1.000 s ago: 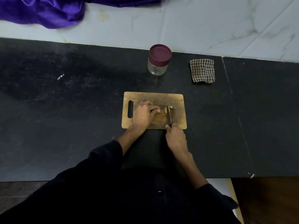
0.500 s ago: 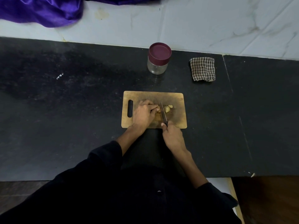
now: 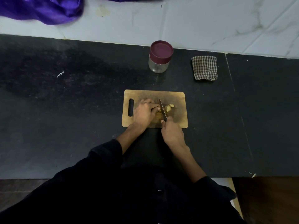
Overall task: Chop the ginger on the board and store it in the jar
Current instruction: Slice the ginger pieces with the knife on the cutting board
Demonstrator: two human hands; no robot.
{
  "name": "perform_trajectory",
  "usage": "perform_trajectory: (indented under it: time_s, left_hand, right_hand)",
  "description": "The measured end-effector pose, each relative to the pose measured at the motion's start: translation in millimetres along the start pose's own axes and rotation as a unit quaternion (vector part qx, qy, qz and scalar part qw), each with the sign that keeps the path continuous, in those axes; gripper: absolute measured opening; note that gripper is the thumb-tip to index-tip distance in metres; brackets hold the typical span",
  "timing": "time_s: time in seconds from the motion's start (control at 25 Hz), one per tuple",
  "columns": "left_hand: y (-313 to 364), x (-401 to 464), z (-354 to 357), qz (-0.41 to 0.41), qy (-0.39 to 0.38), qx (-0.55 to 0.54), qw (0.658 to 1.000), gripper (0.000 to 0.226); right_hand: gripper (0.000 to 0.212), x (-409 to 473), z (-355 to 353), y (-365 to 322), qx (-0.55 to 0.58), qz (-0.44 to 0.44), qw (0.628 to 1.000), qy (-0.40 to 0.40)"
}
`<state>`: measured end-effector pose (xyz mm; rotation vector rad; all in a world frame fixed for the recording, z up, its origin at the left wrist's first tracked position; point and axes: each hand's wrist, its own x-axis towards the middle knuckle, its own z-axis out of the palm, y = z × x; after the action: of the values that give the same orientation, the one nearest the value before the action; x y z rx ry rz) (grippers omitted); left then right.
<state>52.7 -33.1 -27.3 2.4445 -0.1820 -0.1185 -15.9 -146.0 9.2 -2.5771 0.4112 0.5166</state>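
1. From the head camera I see a wooden board [image 3: 178,101] lying flat on the dark counter [image 3: 64,126], its handle slot at the left end.
2. My left hand [image 3: 144,113] sits on the board with fingers curled, pinning a piece of ginger; only a sliver of that piece shows at the fingertips [image 3: 157,108].
3. My right hand [image 3: 172,132] is wrapped round the handle of a knife [image 3: 162,109] at the board's near edge. The blade points away from me, just beside the left fingertips.
4. Cut ginger pieces [image 3: 169,107] lie on the board just right of the blade.
5. The jar [image 3: 159,65] stands upright beyond the board, well apart from it, with its maroon lid [image 3: 161,50] on.
6. A folded checked cloth [image 3: 204,67] lies to the right of the jar.
7. Purple fabric [image 3: 40,8] drapes over the pale surface at the top left.
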Motion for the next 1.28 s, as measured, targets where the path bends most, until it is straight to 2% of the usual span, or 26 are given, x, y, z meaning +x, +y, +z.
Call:
perform_trajectory:
  time_s: [0.4, 0.8, 1.28]
  left_hand:
    - [1, 0, 0, 0.0, 0.005, 0.009, 1.0, 0.021]
    - [2, 1, 3, -0.017, 0.023, -0.006, 1.0, 0.02]
    - [-1, -1, 0, 0.003, 0.02, -0.028, 0.999, 0.019]
  right_hand:
    - [0.026, 11, -5, -11, -0.039, -0.018, 0.999, 0.01]
    - [0.023, -17, 9, 13, -0.047, 0.014, 0.998, -0.036]
    - [0.027, 9, 4, -7, 0.027, 0.059, 0.997, -0.029]
